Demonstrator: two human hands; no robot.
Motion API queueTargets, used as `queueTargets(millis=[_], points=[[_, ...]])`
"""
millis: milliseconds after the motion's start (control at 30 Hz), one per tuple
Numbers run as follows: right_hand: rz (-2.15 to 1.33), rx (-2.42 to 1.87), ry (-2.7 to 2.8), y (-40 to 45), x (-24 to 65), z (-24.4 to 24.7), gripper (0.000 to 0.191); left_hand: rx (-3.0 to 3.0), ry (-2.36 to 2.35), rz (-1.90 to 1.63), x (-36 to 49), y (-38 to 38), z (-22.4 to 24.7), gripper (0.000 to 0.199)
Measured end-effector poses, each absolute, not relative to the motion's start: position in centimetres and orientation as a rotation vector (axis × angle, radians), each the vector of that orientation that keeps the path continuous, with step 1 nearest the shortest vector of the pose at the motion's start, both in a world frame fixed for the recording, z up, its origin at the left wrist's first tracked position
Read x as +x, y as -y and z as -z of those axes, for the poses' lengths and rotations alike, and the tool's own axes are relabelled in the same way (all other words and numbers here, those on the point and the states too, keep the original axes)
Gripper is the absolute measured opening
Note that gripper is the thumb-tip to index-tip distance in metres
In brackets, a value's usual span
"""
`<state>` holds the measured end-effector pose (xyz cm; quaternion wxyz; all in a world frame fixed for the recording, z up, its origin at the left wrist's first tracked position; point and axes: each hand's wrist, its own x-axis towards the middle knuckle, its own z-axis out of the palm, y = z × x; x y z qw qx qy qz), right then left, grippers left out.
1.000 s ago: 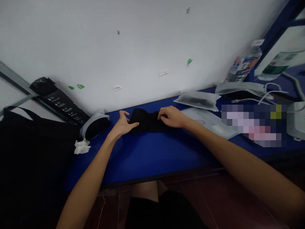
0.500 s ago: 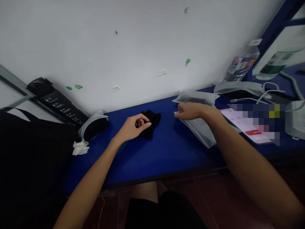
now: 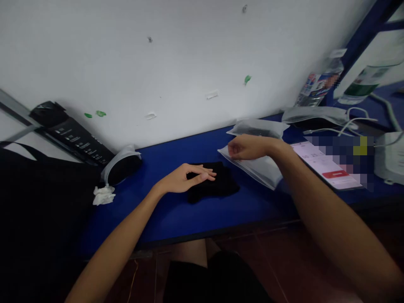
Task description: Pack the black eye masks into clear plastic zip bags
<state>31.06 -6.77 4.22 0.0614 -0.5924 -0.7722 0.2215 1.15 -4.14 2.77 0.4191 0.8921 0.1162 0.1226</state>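
A piece of black cloth (image 3: 221,185) lies spread on the blue tabletop, its exact kind unclear. On its upper left part rests my left hand (image 3: 192,176), open, fingers stretched out. To the right, my right hand (image 3: 249,146) is closed over the left end of a frosted plastic bag (image 3: 267,170), with the fingertips curled at its edge. The bag lies at a slant, partly covered by that hand and forearm. Just behind it sits another frosted bag (image 3: 261,127).
At the right are a phone (image 3: 331,166) with a lit screen, white cables (image 3: 356,122), a filled frosted bag (image 3: 318,114) and plastic bottles (image 3: 318,86). Leftward stand a frosted bag with black contents (image 3: 124,166), crumpled tissue (image 3: 104,195) and a black bag (image 3: 38,202). A white wall (image 3: 189,63) rises behind.
The black cloth, bunched before, now lies flatter and wider, nearer the front. My left hand has gone from curled fingers to stretched ones. My right hand has closed on the bag's edge, which has shifted left.
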Motion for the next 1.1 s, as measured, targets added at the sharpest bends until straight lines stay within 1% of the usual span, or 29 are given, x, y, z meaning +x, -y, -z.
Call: queueTargets(millis=[67, 133, 200, 233, 367, 467, 567, 633, 767, 900, 1033, 1100], points=[[-0.422, -1.610, 2.295, 6.6, 30.1, -3.8, 0.007, 2.241, -0.332, -0.485, 1.5, 4.5, -2.7, 0.030], [-0.233, -1.466, 2.213, 6.6, 28.6, -3.2, 0.011, 2.313, -0.475, -0.816, 1.6, 4.4, -2.4, 0.025], [-0.135, -1.385, 2.157, 6.5, 26.8, -2.6, 0.015, 2.430, -0.666, -1.093, 1.5, 3.8, -1.9, 0.021], [-0.110, -1.350, 2.148, 6.4, 26.0, -2.3, 0.017, 2.502, -0.748, -1.149, 1.4, 3.4, -1.7, 0.020], [-0.077, -1.221, 2.160, 5.9, 23.8, -0.9, 0.023, 2.723, -0.865, -1.059, 0.7, 2.0, -0.6, 0.016], [-0.074, -1.108, 2.170, 5.5, 23.3, -0.1, 0.033, 2.736, -0.849, -1.093, 0.7, 2.1, -0.4, 0.010], [-0.107, -1.035, 2.160, 5.4, 23.2, 0.4, 0.046, 2.712, -0.883, -1.155, 0.9, 2.6, -0.7, 0.012], [-0.138, -0.985, 2.160, 5.4, 23.2, 0.5, 0.053, 2.719, -0.933, -1.134, 1.0, 2.7, -0.9, 0.011], [-0.184, -0.873, 2.192, 5.3, 23.0, 0.8, 0.060, 2.746, -1.031, -1.082, 0.9, 2.6, -1.0, 0.015], [-0.129, -0.867, 2.215, 5.1, 23.3, 0.4, 0.058, 2.681, -1.200, -1.040, 1.2, 2.6, -0.4, 0.016], [0.101, -1.054, 2.224, 7.2, 22.7, -1.7, 0.045, 2.609, -1.217, -0.996, 1.3, 2.1, 0.8, 0.038], [0.125, -1.190, 2.149, 9.9, 21.5, -2.2, 0.035, 2.584, -1.214, -0.988, 1.1, 1.6, 1.3, 0.041]])
